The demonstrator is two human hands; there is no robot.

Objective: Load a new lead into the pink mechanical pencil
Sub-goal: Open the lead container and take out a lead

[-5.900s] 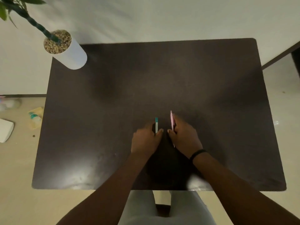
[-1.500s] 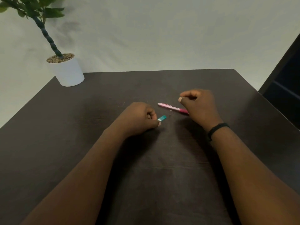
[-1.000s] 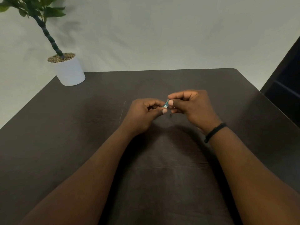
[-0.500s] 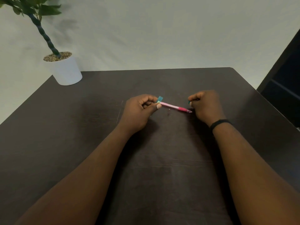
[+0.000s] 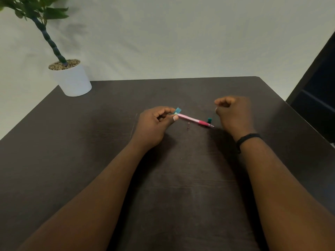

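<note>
The pink mechanical pencil (image 5: 194,120) lies on the dark table (image 5: 90,160), its tip pointing right. My left hand (image 5: 154,125) pinches a small teal lead case (image 5: 178,111) between thumb and forefinger, just above the pencil's back end. A dark teal cap (image 5: 209,120) stands on the table beside the pencil's grip. My right hand (image 5: 233,113) hovers just right of the cap and the pencil tip. Its fingers are curled and I see nothing in them. A tiny pale piece (image 5: 188,126) lies just in front of the pencil.
A white pot with a green plant (image 5: 71,78) stands at the table's far left corner. A thin dark line, possibly a lead (image 5: 133,125), lies left of my left hand. A dark panel (image 5: 319,91) rises past the table's right edge.
Both hands met at the teal case, then parted. The dark teal cap now stands by the pencil tip, and my right hand has lifted off it to the right.
</note>
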